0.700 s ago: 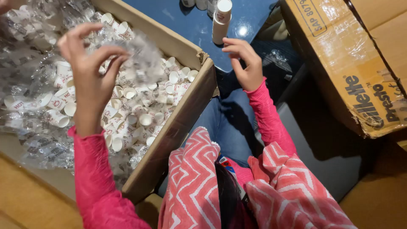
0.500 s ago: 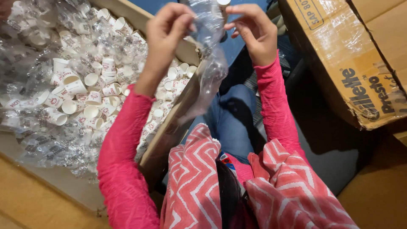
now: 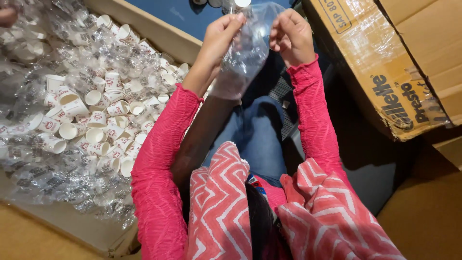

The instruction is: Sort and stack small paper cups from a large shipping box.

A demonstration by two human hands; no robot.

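Both hands pinch the top of a clear plastic bag (image 3: pixel 243 58), left hand (image 3: pixel 219 36) and right hand (image 3: pixel 291 33) at opposite edges. The bag hangs lengthwise below them. Small paper cups (image 3: pixel 96 120) fill the box left of the left hand.

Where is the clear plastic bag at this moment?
In the head view, the clear plastic bag is at top centre, held up between the left hand and the right hand, right of the cardboard tray of small paper cups.
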